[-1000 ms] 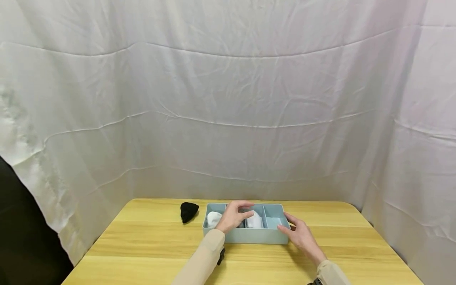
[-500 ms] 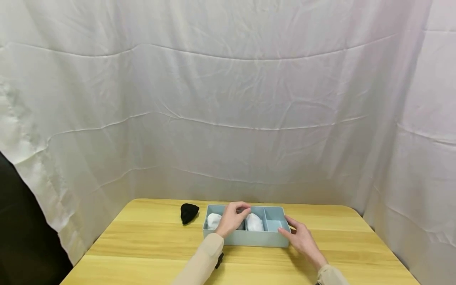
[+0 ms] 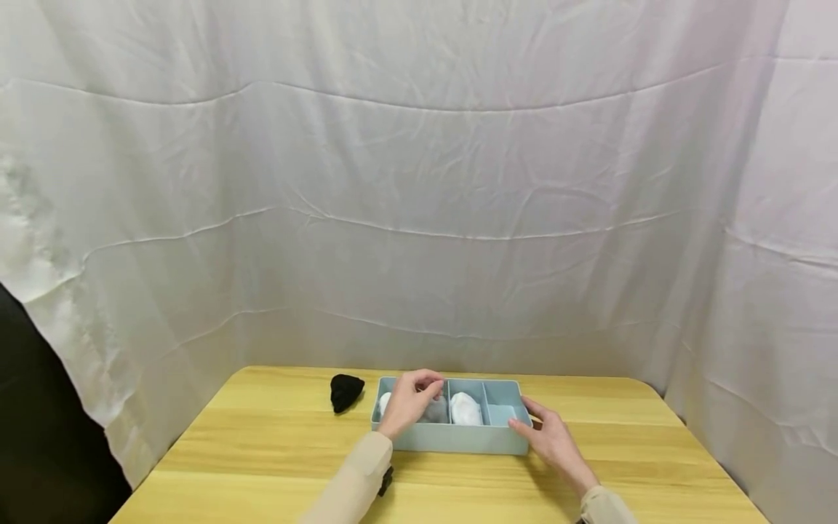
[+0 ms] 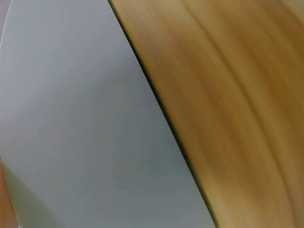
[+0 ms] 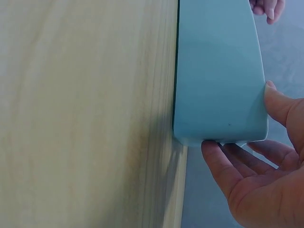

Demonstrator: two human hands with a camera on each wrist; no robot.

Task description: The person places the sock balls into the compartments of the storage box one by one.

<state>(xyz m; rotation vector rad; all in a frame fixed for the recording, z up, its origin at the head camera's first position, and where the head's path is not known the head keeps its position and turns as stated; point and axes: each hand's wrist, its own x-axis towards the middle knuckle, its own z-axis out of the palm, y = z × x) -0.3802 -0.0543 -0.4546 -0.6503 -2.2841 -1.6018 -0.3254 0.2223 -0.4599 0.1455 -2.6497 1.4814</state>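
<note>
A light blue divided box (image 3: 461, 439) stands on the table. My left hand (image 3: 407, 400) hovers over its left compartments, fingers loosely bent, with nothing visible in them. Below it, a grey cloth bundle (image 3: 434, 412) lies in the second compartment. A white cloth bundle (image 3: 465, 410) fills the third, and another white bundle (image 3: 384, 401) shows partly behind my hand in the leftmost one. My right hand (image 3: 553, 439) holds the box's right end, thumb at the front rim; in the right wrist view its fingers (image 5: 219, 166) press the end wall.
A black cloth bundle (image 3: 345, 393) lies on the wooden table (image 3: 275, 437), left of the box. The rightmost compartment (image 3: 503, 413) shows its bare floor. Pale curtains (image 3: 419, 291) hang behind and beside the table.
My left hand has moved left from over the middle of the box, uncovering the grey bundle, and its thumb and fingers have drawn closer together. My right hand stays at the box's end.
</note>
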